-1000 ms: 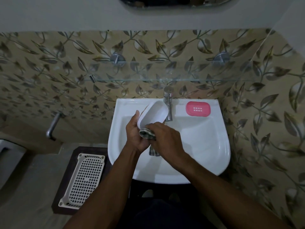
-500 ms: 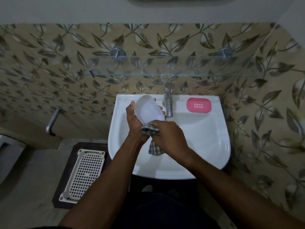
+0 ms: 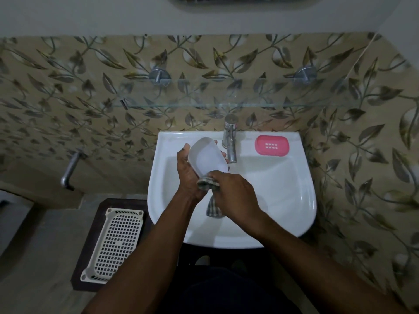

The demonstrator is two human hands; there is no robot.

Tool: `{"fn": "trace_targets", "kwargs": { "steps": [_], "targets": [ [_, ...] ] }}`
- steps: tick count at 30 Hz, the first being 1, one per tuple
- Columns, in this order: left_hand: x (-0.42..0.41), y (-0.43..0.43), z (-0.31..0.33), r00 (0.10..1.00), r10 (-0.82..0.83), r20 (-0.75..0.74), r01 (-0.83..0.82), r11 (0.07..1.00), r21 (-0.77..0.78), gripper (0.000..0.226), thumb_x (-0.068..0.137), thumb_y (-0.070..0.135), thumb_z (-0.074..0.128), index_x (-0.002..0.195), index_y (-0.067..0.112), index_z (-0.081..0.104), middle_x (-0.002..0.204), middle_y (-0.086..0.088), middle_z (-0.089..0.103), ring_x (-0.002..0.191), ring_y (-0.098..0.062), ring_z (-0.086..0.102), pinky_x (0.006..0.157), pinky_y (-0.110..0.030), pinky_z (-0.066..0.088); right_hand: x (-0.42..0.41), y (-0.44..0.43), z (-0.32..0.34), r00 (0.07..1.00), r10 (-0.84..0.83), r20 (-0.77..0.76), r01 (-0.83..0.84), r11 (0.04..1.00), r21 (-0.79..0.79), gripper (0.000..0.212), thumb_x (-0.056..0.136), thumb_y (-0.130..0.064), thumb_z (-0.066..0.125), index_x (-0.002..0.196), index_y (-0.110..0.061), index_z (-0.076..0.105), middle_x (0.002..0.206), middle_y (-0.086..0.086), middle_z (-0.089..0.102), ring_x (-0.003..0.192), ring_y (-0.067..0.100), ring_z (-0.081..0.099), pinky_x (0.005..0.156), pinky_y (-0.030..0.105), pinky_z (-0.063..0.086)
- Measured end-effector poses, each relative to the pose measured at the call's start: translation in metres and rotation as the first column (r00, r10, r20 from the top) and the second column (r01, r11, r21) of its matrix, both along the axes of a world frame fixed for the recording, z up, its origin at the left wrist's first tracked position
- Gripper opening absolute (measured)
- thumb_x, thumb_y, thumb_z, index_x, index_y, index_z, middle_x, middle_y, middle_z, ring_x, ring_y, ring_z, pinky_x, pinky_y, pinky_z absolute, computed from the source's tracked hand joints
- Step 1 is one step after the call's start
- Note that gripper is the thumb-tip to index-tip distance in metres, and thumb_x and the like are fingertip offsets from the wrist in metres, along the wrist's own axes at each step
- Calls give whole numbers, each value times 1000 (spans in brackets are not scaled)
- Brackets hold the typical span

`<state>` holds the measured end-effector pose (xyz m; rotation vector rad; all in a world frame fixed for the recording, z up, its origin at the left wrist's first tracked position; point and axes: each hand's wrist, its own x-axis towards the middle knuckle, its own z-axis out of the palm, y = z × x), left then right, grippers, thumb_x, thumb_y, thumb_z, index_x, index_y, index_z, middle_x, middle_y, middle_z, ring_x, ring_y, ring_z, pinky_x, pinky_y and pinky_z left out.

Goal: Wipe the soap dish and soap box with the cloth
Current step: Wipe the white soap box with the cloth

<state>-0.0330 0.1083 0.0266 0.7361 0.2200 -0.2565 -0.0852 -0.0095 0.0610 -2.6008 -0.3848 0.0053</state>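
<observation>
Two grips meet over the basin (image 3: 306, 200): the left grip (image 3: 188, 175) curls round the light, stiff, probably slippery soap box (image 3: 206, 155) by its edges; the right grip (image 3: 235, 196) pinches the soft cloth (image 3: 207, 183) against its near end.

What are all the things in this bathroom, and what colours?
soap box: one, white, held tilted over the sink
cloth: one, checked grey, pressed on the box's near end
soap dish: one, pink, on the sink's back ledge, right of the tap
sink: one, white, under the hands
tap: one, silver, middle of the sink's back ledge
glass shelf: one, clear, above the tap
basket: one, white, on a dark stand left of the sink
metal pipe: one, silver, sticking out left of the sink
leaf tiles: many, beige and brown, behind the sink
left hand: one, grips the soap box
right hand: one, holds the cloth
</observation>
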Motion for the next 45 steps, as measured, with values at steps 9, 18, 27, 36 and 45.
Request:
{"fn": "trace_targets", "kwargs": {
  "steps": [9,18,27,36,45],
  "targets": [
    [-3,-8,3,1000,8,-4,-9,997,-71,98,68,58,73,144,7,38,116,-14,51,108,-27,50,114,-43,25,21,35,34,922,-157,-355,340,769,541,25,93,-29,60,113,-17,68,110,1,68,103,17,61,91,25,46],
    [-4,7,-2,998,56,-23,-55,998,26,72,78,63,52,121,5,62,99,-25,64,95,-40,58,92,-49,46,12,9,13,973,-7,-232,24,997,71,22,94,-33,53,110,-25,65,100,4,71,88,25,64,69,27,45],
    [-4,-2,3,999,-47,1,47,998,-52,64,86,61,42,93,8,77,87,-10,75,83,-19,73,78,-30,59,25,23,41,912,-155,-379,344,792,505,47,76,-38,79,117,-18,65,101,-9,65,91,8,61,85,24,49],
    [2,29,7,982,-152,-108,164,981,107,70,84,64,52,120,7,70,132,-22,61,123,-40,55,110,-53,38,44,-30,30,671,290,-682,503,498,706,49,70,-20,82,114,-5,66,106,16,73,97,32,70,88,47,56],
    [5,31,17,990,-45,-137,71,979,191,50,97,48,46,122,8,65,116,-16,71,99,-29,71,85,-43,58,55,-38,19,796,-371,-479,604,438,666,19,79,-30,78,95,-23,69,92,-7,72,85,13,68,83,35,56]
  ]
}}
